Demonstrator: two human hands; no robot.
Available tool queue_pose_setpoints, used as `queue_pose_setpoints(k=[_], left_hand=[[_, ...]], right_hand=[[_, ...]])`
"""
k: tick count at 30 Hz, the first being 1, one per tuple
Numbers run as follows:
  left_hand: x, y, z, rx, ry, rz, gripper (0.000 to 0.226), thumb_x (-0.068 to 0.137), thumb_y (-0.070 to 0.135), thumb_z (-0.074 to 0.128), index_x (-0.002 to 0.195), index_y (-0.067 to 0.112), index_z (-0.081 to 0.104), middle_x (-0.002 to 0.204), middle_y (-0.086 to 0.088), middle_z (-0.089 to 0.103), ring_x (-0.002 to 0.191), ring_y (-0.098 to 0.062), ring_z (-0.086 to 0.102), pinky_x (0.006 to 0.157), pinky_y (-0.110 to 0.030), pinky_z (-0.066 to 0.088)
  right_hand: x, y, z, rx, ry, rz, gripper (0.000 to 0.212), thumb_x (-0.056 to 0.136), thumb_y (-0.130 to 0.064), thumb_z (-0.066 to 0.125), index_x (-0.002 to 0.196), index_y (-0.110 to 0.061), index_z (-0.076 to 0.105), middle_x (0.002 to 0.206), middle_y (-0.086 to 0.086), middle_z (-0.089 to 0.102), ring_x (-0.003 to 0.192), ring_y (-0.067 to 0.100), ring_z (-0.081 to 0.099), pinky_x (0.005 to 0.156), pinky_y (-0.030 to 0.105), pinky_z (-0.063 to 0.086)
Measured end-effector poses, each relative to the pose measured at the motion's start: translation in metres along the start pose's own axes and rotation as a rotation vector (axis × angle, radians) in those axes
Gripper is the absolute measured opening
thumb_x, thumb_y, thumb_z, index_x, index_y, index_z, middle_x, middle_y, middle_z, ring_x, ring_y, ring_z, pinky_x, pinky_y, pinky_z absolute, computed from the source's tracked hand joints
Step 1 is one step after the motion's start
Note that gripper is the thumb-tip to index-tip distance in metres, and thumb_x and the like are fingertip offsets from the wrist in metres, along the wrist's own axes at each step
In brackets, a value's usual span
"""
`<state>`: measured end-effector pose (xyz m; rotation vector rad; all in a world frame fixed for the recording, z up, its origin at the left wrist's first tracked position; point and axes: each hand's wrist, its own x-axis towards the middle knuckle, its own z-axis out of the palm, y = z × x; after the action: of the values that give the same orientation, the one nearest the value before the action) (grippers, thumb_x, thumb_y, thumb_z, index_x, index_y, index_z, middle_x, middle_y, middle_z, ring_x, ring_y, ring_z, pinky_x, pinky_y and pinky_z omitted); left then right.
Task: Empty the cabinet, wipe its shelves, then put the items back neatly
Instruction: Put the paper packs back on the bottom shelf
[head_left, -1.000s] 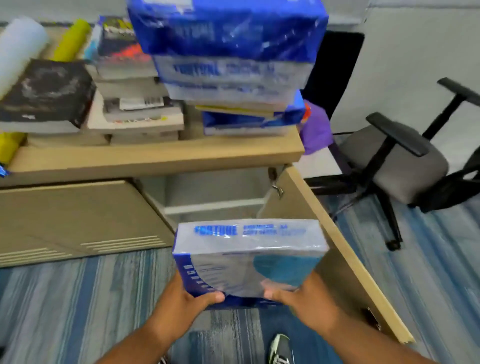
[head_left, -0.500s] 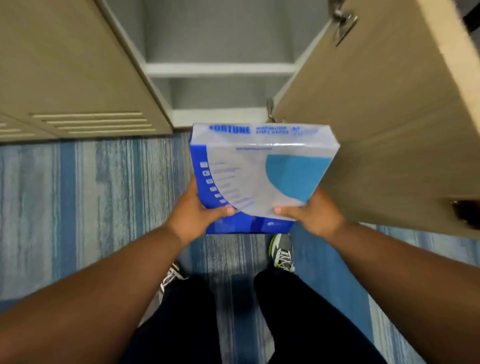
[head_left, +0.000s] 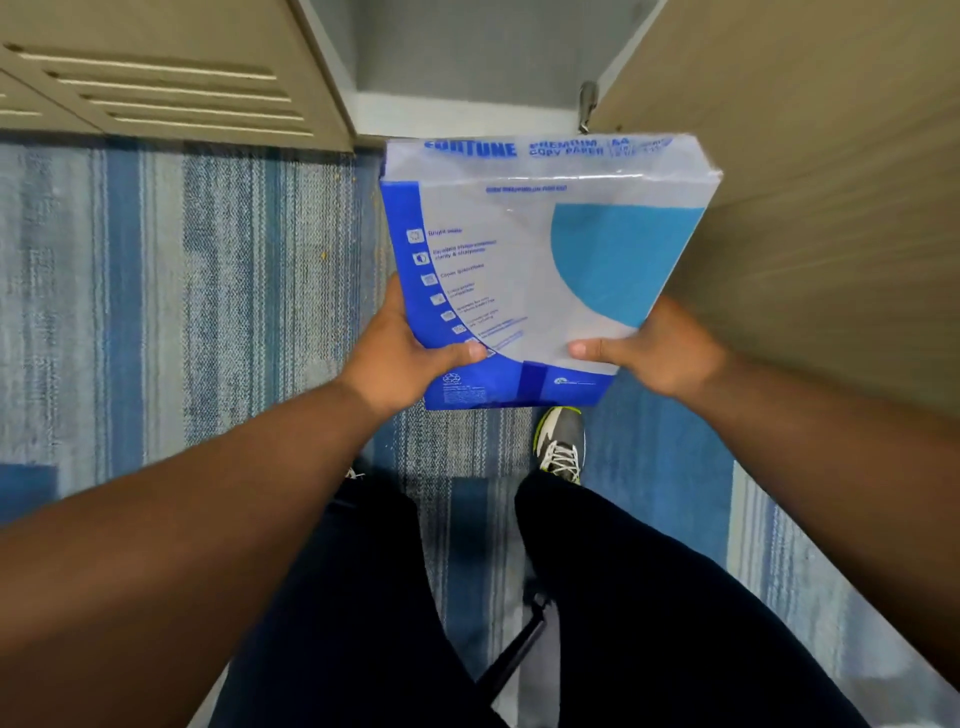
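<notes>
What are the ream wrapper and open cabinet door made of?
Ream wrapper: likely glossy plastic film or coated paper, given glare streaks and a wrinkled end seam. Cabinet door: probably matte wood-grain laminate over board; fine straight grain, no shine.

Blue striped carpet, grey laced shoe on it, cabinet beyond

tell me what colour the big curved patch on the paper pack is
Light blue, on a white wrapper with a darker blue border; the head view shows the paper pack clearly.

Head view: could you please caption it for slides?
Left hand and right hand grip a blue-white wrapped paper ream before the open beige cabinet.
</notes>
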<state>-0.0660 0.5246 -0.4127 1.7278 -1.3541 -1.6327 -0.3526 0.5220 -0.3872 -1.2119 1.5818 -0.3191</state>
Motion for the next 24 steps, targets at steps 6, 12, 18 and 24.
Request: queue_pose_setpoints(k=[6, 12, 18, 24], left_hand=[[-0.005, 0.024, 0.003, 0.03, 0.008, -0.031, 0.084, 0.068, 0.021, 0.093, 0.14, 0.024, 0.05, 0.12, 0.021, 0.068, 0.107, 0.009, 0.063, 0.09, -0.011, 0.05], [-0.019, 0.066, -0.033, 0.125, -0.049, 0.022, 0.088, 0.067, 0.02, 0.095, 0.139, 0.028, 0.045, 0.118, 0.025, 0.066, 0.106, 0.013, 0.062, 0.094, -0.019, 0.053], [-0.043, 0.108, -0.075, 0.169, -0.081, 0.042, 0.089, 0.066, 0.023, 0.095, 0.139, 0.034, 0.045, 0.115, 0.026, 0.068, 0.107, 0.007, 0.064, 0.101, -0.035, 0.052], [-0.042, 0.124, -0.074, 0.147, -0.059, 0.019, 0.083, 0.068, 0.026, 0.094, 0.134, 0.036, 0.045, 0.109, 0.03, 0.066, 0.096, 0.02, 0.06, 0.082, -0.009, 0.049]], right_hand=[[-0.005, 0.002, -0.013, 0.052, 0.019, 0.032, 0.079, 0.067, -0.031, 0.093, 0.136, -0.022, 0.056, 0.13, -0.01, 0.065, 0.119, 0.005, 0.06, 0.102, 0.027, 0.046], [-0.035, -0.023, 0.0, 0.143, 0.083, 0.026, 0.072, 0.068, -0.027, 0.092, 0.133, -0.02, 0.06, 0.127, -0.008, 0.067, 0.117, 0.007, 0.062, 0.106, 0.033, 0.048], [-0.06, -0.085, -0.003, 0.197, 0.138, 0.046, 0.082, 0.05, -0.055, 0.093, 0.122, -0.031, 0.065, 0.118, -0.013, 0.072, 0.11, 0.009, 0.067, 0.101, 0.046, 0.052], [-0.063, -0.106, -0.024, 0.136, 0.103, 0.041, 0.063, 0.069, -0.024, 0.092, 0.125, -0.027, 0.063, 0.119, -0.012, 0.069, 0.109, 0.008, 0.065, 0.097, 0.03, 0.049]])
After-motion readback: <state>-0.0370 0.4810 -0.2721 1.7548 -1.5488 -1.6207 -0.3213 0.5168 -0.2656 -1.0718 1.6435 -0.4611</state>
